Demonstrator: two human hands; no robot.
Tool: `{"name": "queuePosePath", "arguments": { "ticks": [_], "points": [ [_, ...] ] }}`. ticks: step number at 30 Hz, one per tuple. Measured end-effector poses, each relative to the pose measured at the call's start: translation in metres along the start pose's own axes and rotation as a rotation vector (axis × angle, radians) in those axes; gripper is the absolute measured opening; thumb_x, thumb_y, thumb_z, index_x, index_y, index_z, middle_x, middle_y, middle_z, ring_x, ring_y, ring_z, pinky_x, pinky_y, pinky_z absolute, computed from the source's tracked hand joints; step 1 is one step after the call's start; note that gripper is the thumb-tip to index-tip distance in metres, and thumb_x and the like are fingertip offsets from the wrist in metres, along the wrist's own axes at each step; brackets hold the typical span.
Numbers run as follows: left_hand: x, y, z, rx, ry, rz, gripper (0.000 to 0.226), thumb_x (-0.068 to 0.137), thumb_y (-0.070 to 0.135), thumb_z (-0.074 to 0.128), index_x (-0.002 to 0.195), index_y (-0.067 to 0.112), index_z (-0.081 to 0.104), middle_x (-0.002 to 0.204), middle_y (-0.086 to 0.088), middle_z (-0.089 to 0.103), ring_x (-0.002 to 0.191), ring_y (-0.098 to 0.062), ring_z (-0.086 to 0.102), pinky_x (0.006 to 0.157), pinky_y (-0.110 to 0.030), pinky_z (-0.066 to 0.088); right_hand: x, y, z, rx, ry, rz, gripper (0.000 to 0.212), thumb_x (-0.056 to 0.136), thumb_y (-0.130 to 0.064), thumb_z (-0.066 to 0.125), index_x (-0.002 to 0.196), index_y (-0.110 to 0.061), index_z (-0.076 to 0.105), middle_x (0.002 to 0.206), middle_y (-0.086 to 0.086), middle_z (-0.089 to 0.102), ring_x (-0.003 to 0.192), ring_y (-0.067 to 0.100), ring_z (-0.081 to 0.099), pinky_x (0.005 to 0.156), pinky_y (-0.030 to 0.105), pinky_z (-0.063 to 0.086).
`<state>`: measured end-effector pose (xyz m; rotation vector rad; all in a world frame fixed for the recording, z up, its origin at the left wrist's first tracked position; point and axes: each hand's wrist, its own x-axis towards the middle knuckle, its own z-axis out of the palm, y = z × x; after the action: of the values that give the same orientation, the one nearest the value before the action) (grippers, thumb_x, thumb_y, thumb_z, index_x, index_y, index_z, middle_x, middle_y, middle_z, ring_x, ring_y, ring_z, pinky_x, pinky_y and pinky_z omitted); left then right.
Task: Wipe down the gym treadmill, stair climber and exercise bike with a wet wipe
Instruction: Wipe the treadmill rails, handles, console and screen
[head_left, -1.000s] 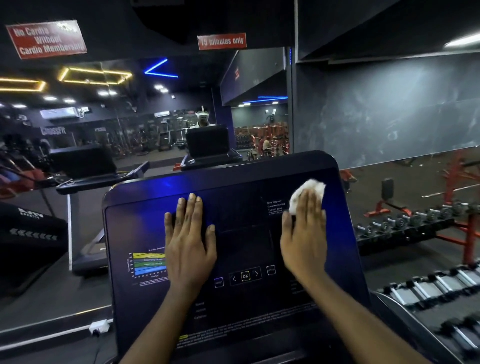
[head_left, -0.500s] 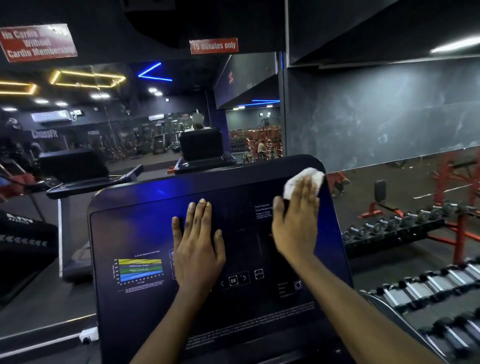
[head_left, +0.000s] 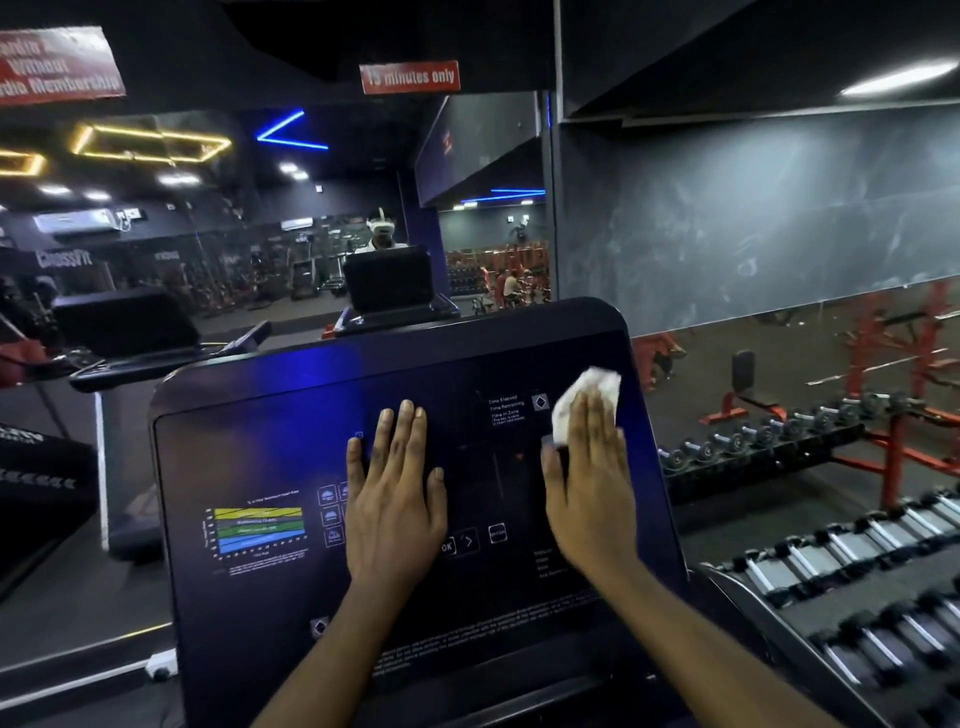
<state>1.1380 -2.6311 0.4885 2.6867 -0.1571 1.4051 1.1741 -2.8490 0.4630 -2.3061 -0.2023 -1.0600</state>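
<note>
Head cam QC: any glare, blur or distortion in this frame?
Head view: the room is dim; blue light glares across the top of the console; the wipe and right hand are slightly motion-blurred, the left hand sharper; the red sign at upper left is smeared; the wide-angle lens stretches and softens the dumbbell rack at lower right.

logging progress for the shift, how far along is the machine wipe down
Done: nothing shows as finished; the console gives no sign of which parts were wiped. In hand: the right hand presses the wet wipe flat on the console's upper right, the left hand flat at its middle. Left: likely the side with the colour chart, plus the stair climber and bike, not identifiable here.
</note>
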Motion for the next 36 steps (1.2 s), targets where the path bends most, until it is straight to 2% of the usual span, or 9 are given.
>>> {"name": "queuePosePath", "arguments": {
  "ticks": [4,8,14,20,23,26,28,31,36],
  "points": [
    [0.000,0.000,0.002,0.008,0.001,0.000,0.064,0.100,0.032,0.040,0.160,0.015,0.025,0.168,0.000,0.021,0.157,-0.016,0.009,0.127,-0.049,0.007,-0.065,0.039,-0.007,0.020,-0.053,0.082,0.066,0.107,-0.050,0.019,0.163,-0.019,0.002,0.171,-0.004,-0.004,0.157,0.013,0.000,0.126,0.048,0.018],
    [-0.004,0.007,0.001,-0.004,0.004,-0.037,0.065,0.100,0.032,0.040,0.160,0.014,0.025,0.168,-0.001,0.021,0.157,-0.017,0.007,0.127,-0.048,0.002,0.003,0.011,-0.011,0.142,0.027,0.217,0.072,0.104,-0.055,0.014,0.162,-0.016,-0.002,0.169,-0.001,-0.010,0.155,0.009,-0.012,0.128,0.044,0.004],
    [-0.040,0.025,0.003,-0.102,0.020,0.072,0.056,0.100,0.026,0.041,0.154,0.012,0.040,0.163,0.000,0.033,0.155,-0.017,0.019,0.127,-0.049,0.003,-0.093,0.017,0.005,0.013,-0.120,-0.082,0.065,0.108,-0.047,0.026,0.163,-0.019,0.004,0.171,-0.004,-0.001,0.157,0.016,0.003,0.127,0.034,0.002],
    [-0.065,0.020,0.000,-0.123,-0.008,0.010,0.053,0.098,0.024,0.043,0.149,0.008,0.048,0.160,-0.004,0.040,0.154,-0.019,0.024,0.126,-0.052,0.011,-0.031,0.016,-0.002,0.107,0.043,0.266,0.068,0.106,-0.045,0.025,0.162,-0.013,0.002,0.170,0.002,-0.006,0.157,0.014,-0.008,0.128,0.045,0.006],
    [-0.069,0.019,-0.001,-0.121,-0.026,-0.010,0.054,0.098,0.025,0.042,0.149,0.008,0.047,0.161,-0.004,0.038,0.155,-0.019,0.022,0.127,-0.051,0.009,-0.039,-0.009,0.008,0.093,-0.007,0.087,0.068,0.108,-0.045,0.027,0.163,-0.013,0.002,0.171,0.002,-0.005,0.157,0.016,-0.006,0.128,0.039,0.001],
    [-0.071,0.020,-0.002,-0.164,-0.002,-0.009,0.053,0.099,0.024,0.042,0.150,0.009,0.046,0.160,-0.003,0.038,0.154,-0.018,0.023,0.127,-0.051,0.010,-0.105,0.008,0.011,-0.003,-0.130,-0.082,0.065,0.109,-0.046,0.026,0.163,-0.019,0.004,0.171,-0.003,-0.001,0.157,0.016,0.002,0.127,0.040,0.009],
    [-0.072,0.019,-0.003,-0.182,0.016,-0.008,0.052,0.099,0.022,0.043,0.149,0.009,0.048,0.159,-0.003,0.041,0.153,-0.018,0.026,0.127,-0.051,0.011,-0.102,0.027,0.009,-0.017,-0.077,0.040,0.064,0.108,-0.046,0.024,0.163,-0.019,0.005,0.171,-0.002,0.001,0.157,0.015,0.002,0.126,0.048,0.016],
    [-0.076,0.012,-0.005,-0.213,0.107,0.042,0.044,0.098,0.016,0.044,0.137,0.006,0.061,0.147,-0.005,0.055,0.143,-0.020,0.046,0.123,-0.050,0.026,-0.044,0.012,0.002,0.075,0.062,0.325,0.068,0.107,-0.046,0.024,0.162,-0.013,0.003,0.170,0.004,-0.003,0.157,0.018,-0.005,0.126,0.051,0.012],
    [-0.077,0.003,-0.010,-0.266,0.243,0.044,0.028,0.093,0.005,0.050,0.104,0.002,0.075,0.114,-0.007,0.074,0.110,-0.021,0.069,0.097,-0.035,0.052,-0.079,-0.037,0.028,0.072,-0.099,-0.076,0.065,0.109,-0.040,0.032,0.163,-0.016,0.006,0.171,0.000,0.002,0.158,0.018,0.002,0.127,0.039,0.004]
  ]
}}
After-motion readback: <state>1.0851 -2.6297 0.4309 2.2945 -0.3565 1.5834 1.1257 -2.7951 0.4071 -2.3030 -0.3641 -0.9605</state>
